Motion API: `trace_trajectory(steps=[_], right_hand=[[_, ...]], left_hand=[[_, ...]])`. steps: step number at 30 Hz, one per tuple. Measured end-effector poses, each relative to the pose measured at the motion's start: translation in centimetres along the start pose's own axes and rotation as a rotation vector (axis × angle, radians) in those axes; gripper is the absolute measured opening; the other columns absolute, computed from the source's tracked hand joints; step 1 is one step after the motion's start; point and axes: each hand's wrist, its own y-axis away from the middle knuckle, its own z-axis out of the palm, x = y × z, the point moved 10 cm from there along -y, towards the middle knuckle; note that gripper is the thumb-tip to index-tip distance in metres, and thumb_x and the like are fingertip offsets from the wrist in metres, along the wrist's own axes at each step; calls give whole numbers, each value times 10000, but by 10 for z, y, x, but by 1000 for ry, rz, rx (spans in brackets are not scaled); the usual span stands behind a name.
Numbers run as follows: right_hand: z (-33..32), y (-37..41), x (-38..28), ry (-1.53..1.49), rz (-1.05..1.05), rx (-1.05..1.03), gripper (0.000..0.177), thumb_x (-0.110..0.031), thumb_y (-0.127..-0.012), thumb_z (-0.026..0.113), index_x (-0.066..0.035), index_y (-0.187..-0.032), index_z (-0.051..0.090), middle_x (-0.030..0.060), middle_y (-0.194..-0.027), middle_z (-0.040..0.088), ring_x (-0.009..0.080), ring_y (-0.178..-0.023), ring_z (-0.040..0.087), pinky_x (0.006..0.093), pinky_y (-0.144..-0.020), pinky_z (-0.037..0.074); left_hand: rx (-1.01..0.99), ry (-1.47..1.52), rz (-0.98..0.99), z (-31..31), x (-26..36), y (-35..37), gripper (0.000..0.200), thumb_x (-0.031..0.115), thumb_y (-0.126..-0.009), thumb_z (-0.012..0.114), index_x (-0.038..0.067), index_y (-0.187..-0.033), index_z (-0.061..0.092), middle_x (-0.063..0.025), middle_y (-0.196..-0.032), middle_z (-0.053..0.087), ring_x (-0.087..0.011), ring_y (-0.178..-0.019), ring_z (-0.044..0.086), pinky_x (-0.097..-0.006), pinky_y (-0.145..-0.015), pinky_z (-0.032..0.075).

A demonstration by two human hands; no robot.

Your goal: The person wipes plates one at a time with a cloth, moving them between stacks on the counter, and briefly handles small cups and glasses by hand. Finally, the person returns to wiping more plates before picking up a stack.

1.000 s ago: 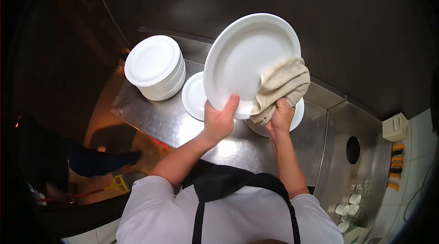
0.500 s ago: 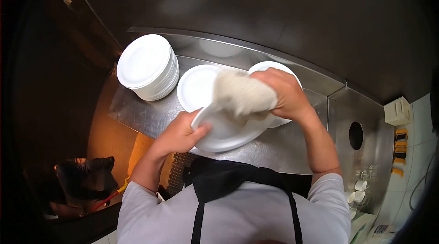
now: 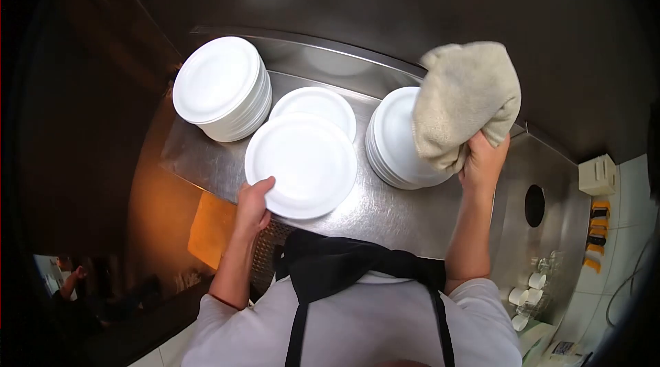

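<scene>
Between thumb and fingers, my left hand (image 3: pixel 254 205) grips the near rim of a white plate (image 3: pixel 302 164). That plate partly covers another white plate (image 3: pixel 323 107) lying on the steel counter (image 3: pixel 385 219). Raised on the right, my right hand (image 3: pixel 487 160) is closed on a beige cloth (image 3: pixel 467 95). The cloth hangs over part of a stack of white plates (image 3: pixel 395 140). A taller stack of white plates (image 3: pixel 218 81) stands at the counter's left end.
A round dark hole (image 3: pixel 535 205) opens in the steel surface at right. Several white cups (image 3: pixel 535 296) sit at lower right. Yellow-and-black holders (image 3: pixel 598 233) and a pale box (image 3: pixel 597 176) are on the right wall. An orange board (image 3: pixel 208 229) lies below the counter at left.
My right hand has lifted the cloth off the plate and carried it right, over the right stack. My left hand has moved left and lowered the plate, which now lies flatter.
</scene>
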Motion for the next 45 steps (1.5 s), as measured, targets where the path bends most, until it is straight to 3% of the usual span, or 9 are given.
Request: trace_trajectory(steps=[6, 19, 31, 34, 37, 40, 42, 44, 45], right_hand=[[-24, 13, 35, -27, 80, 85, 430, -38, -869, 703, 59, -1259, 550, 130, -1190, 652, 205, -1058, 655, 328, -929, 522], [-63, 41, 54, 9, 155, 191, 429, -30, -868, 694, 57, -1261, 545, 127, -1196, 649, 201, -1047, 658, 326, -915, 525], [-81, 39, 60, 81, 138, 251, 455, -52, -856, 720, 65, -1261, 549, 123, -1204, 653, 208, -1063, 653, 324, -925, 516], [-81, 34, 53, 193, 111, 214, 461, -79, -855, 732, 52, -1261, 557, 117, -1201, 653, 205, -1065, 650, 325, -915, 517], [-83, 14, 55, 617, 12, 143, 543, -104, -779, 815, 70, -1228, 565, 137, -1145, 674, 252, -1029, 659, 350, -903, 519], [-57, -9, 75, 1086, -62, 23, 621, -203, -761, 826, 63, -1252, 554, 202, -1178, 660, 352, -1111, 632, 426, -945, 502], [-32, -19, 123, 1309, -149, -219, 681, -329, -787, 786, 42, -1303, 541, 249, -1268, 606, 415, -1225, 549, 488, -1076, 397], [2, -15, 153, 1299, -224, -317, 742, -419, -806, 740, 25, -1357, 516, 245, -1353, 556, 396, -1315, 478, 486, -1172, 267], [31, -8, 156, 1229, -195, -438, 761, -430, -808, 731, 24, -1374, 505, 241, -1381, 538, 387, -1336, 462, 483, -1191, 229]], left_hand=[[172, 25, 7, 1, -24, -35, 422, 34, -920, 548, -150, -1296, 488, -246, -1226, 621, -305, -1083, 652, -380, -908, 536], [251, -14, 111, 1, -33, -74, 432, 15, -918, 562, -144, -1310, 473, -231, -1253, 604, -297, -1133, 621, -372, -965, 498], [323, -967, 450, -8, -4, -113, 553, 114, -845, 653, -67, -1329, 458, -265, -1226, 535, -392, -1192, 512, -434, -1059, 398], [272, -981, 380, -12, -11, -120, 604, 123, -848, 651, -45, -1386, 431, -281, -1273, 481, -410, -1215, 465, -440, -1076, 373], [412, -1125, 391, 3, 6, -97, 673, 118, -847, 680, -37, -1437, 397, -271, -1296, 444, -376, -1182, 485, -421, -1054, 397], [317, -988, 623, 48, 23, -67, 729, 111, -842, 714, -23, -1471, 371, -249, -1311, 416, -342, -1170, 476, -391, -1046, 406], [-26, -834, 480, 90, -6, -59, 793, 137, -829, 765, -14, -1487, 349, -245, -1330, 392, -330, -1209, 441, -375, -1038, 409], [-329, -979, 598, 146, -44, -43, 846, 188, -789, 815, 4, -1481, 366, -179, -1357, 390, -256, -1173, 467, -408, -907, 463], [-367, -997, 703, 168, -54, -31, 884, 209, -762, 838, -13, -1472, 361, -190, -1363, 389, -287, -1178, 473, -418, -910, 465]])
